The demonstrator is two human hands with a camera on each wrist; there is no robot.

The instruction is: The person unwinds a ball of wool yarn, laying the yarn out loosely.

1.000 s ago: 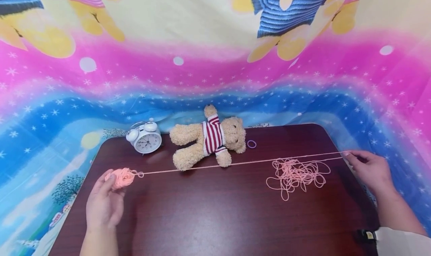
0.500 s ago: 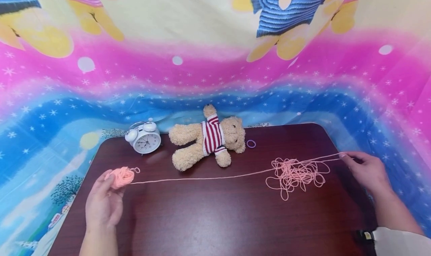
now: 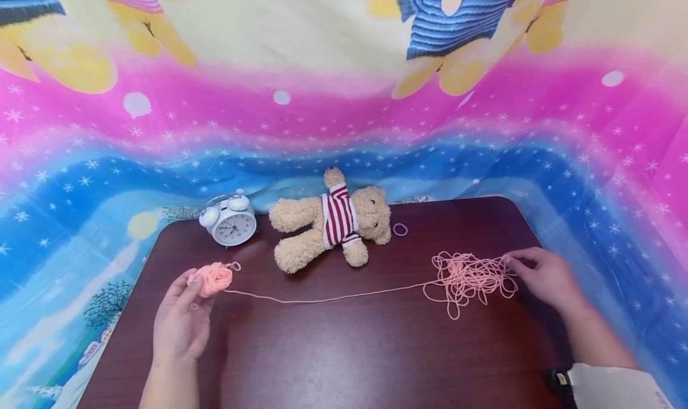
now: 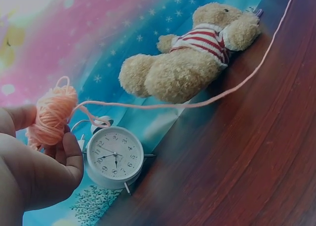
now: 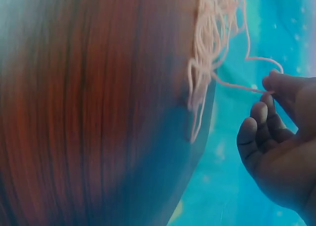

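Observation:
A small ball of peach yarn (image 3: 215, 279) is pinched between the thumb and fingers of my left hand (image 3: 181, 325), held over the left part of the table. From it a slack strand (image 3: 322, 300) runs across to a loose tangle of the same yarn (image 3: 470, 277) on the right side of the table. My right hand (image 3: 545, 277) is at the tangle's right edge. In the right wrist view, its thumb and index finger (image 5: 274, 82) pinch a strand of yarn that leads to the tangle.
A white twin-bell alarm clock (image 3: 235, 225) stands at the back left. Beside it a teddy bear (image 3: 338, 218) in a striped shirt lies on its back. A purple ring (image 3: 400, 229) is near the bear's head. Printed cloth (image 3: 322, 128) surrounds the dark wooden table (image 3: 349, 349).
My right hand has moved left to the tangle, still pinching yarn. The strand between the hands went from taut to slack and sagging. My left hand has shifted slightly right with the ball.

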